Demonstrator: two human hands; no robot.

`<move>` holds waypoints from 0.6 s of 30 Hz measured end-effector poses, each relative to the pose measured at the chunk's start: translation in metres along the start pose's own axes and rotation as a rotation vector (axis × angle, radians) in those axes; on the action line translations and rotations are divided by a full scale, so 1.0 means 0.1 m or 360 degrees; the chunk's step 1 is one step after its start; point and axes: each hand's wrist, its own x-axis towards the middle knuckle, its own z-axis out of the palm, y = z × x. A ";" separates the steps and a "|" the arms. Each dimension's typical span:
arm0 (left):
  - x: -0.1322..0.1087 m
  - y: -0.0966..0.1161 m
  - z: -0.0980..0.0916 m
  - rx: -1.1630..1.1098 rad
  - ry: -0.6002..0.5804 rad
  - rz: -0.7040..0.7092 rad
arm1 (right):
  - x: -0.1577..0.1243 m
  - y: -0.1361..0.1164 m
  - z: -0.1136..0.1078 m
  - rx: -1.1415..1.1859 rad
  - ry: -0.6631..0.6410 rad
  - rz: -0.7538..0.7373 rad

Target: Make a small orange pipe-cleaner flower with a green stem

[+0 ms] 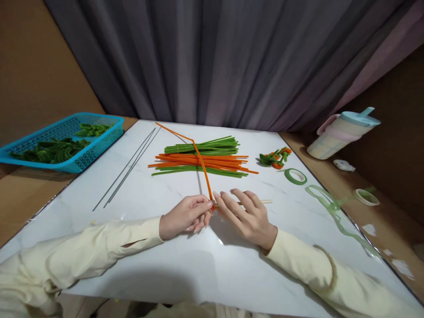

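My left hand (194, 214) is closed, its thumb and index finger pinching the lower end of an orange pipe cleaner (204, 171). That pipe cleaner rises away from me and bends sharply near its upper part. At the pinch it meets one end of a thin pale stick (266, 201), which runs off to the right. My right hand (247, 216) lies across the stick with fingers stretched and apart, fingertips close to the orange strand; its thumb is hidden. Beyond both hands lie bundles of green pipe cleaners (218, 145) and orange pipe cleaners (205, 161) on the white tabletop (159, 269).
Several dark thin rods (127, 172) lie left. A blue basket (82, 162) holds green looped pieces. Right are small orange-and-green pieces (276, 158), a green tape roll (296, 176), loose green tape (338, 216), another roll (366, 197) and a tumbler (338, 134). A curtain (212, 62) hangs behind.
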 end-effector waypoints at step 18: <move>-0.01 0.03 -0.04 -0.0121 -0.0051 0.0136 | 0.01 0.01 -0.06 0.0382 0.0277 0.0038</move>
